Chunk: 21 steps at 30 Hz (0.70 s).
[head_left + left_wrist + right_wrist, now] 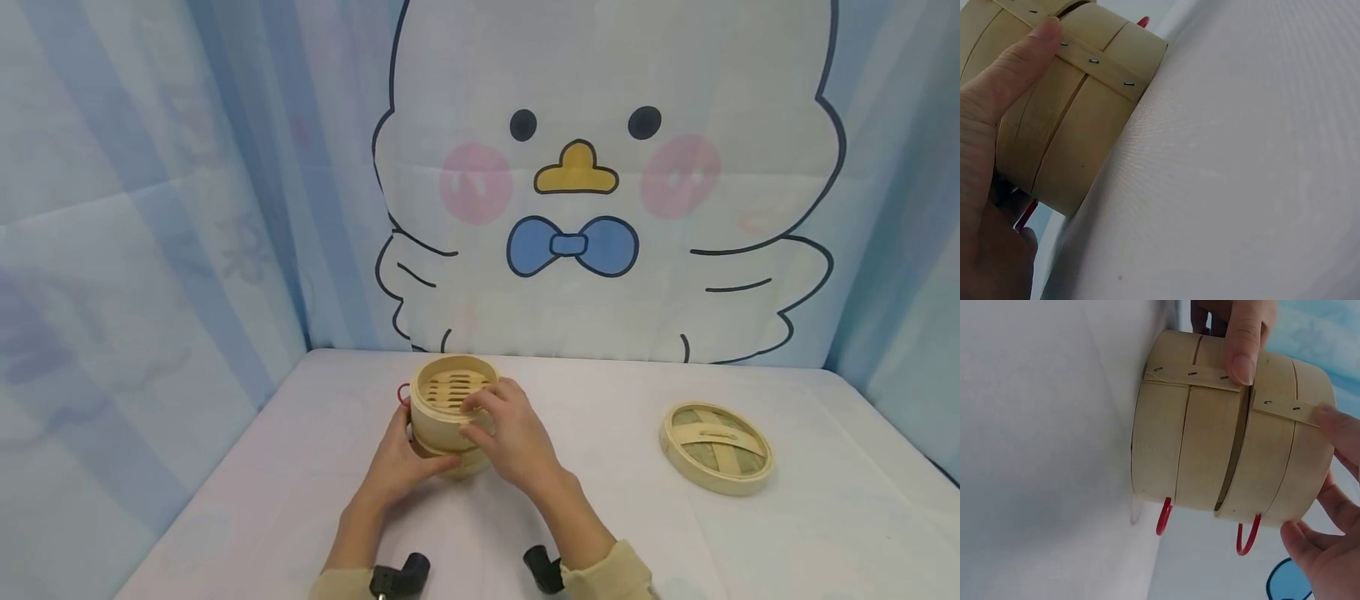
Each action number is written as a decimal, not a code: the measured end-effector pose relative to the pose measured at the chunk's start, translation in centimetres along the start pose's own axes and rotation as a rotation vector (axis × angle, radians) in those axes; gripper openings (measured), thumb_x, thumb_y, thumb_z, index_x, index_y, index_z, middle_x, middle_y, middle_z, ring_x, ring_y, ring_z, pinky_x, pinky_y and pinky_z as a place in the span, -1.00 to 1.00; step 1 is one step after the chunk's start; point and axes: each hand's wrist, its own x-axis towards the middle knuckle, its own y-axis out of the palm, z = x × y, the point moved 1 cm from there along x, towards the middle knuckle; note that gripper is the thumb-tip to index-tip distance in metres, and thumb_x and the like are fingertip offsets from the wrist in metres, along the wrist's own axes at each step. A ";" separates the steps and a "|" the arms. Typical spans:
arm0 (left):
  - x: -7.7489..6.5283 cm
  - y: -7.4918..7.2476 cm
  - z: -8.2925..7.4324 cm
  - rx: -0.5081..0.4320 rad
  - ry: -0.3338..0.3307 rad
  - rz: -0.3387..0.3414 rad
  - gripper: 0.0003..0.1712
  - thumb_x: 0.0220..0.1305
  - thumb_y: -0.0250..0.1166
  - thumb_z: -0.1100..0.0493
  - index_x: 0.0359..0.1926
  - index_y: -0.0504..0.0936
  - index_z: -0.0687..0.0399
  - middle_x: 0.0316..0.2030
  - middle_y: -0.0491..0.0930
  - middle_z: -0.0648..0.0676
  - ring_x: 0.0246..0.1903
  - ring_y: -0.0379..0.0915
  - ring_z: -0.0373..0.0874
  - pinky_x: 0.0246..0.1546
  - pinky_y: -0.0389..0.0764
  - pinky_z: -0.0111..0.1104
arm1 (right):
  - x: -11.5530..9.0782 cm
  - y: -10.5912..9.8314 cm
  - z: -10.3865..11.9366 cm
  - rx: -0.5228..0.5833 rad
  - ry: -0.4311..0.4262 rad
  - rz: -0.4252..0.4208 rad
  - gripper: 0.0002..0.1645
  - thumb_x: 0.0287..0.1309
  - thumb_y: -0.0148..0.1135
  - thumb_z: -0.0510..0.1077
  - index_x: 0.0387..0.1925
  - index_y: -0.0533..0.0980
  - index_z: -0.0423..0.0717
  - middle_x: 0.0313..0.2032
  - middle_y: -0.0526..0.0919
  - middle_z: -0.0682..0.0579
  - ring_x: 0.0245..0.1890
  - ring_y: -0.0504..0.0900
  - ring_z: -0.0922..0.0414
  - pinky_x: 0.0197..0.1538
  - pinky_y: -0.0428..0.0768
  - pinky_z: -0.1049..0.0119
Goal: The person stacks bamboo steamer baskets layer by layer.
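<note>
Two small round bamboo steamer baskets stand stacked on the table, the upper basket (442,427) with its slatted floor showing from above. Under it the lower basket (1159,437) rests on the cloth. A narrow gap shows along part of the seam between them in the right wrist view. My left hand (401,462) grips the stack from the left, its thumb (1025,59) lying across the side near that seam. From the right, my right hand (517,433) holds the upper basket near its rim with thumb and fingers. Red loops (1247,539) stick out from the baskets' sides.
A round woven bamboo lid (717,448) with a strap handle lies on the table to the right. White cloth covers the table (600,517). Behind it hangs a curtain (570,317) printed with a cartoon bird, and blue striped curtains (150,250) flank the sides.
</note>
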 end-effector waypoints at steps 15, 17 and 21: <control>0.0 0.1 0.0 -0.029 0.016 -0.001 0.32 -0.16 0.71 -0.03 0.51 0.10 0.15 0.42 0.26 0.21 0.40 0.19 0.13 0.38 0.22 0.10 | -0.4 1.0 0.8 -0.090 0.064 0.009 -0.75 0.06 0.54 -0.18 -0.22 0.64 -0.03 -0.16 0.60 0.03 0.11 0.47 -0.03 0.19 0.53 0.03; 0.0 0.1 0.0 -0.032 0.017 0.002 0.32 -0.16 0.71 -0.02 0.52 0.10 0.15 0.42 0.25 0.21 0.40 0.18 0.12 0.38 0.23 0.09 | -0.5 1.1 0.9 -0.099 0.078 0.014 -0.75 0.08 0.54 -0.17 -0.21 0.65 -0.02 -0.14 0.60 0.03 0.15 0.46 -0.04 0.24 0.50 0.02; -0.1 0.0 0.0 -0.036 0.014 0.002 0.33 -0.15 0.71 -0.02 0.52 0.09 0.15 0.43 0.24 0.22 0.40 0.18 0.12 0.38 0.23 0.09 | -0.4 1.2 1.0 -0.108 0.088 0.017 -0.75 0.08 0.53 -0.16 -0.20 0.65 -0.02 -0.12 0.61 0.03 0.18 0.44 -0.06 0.26 0.49 0.01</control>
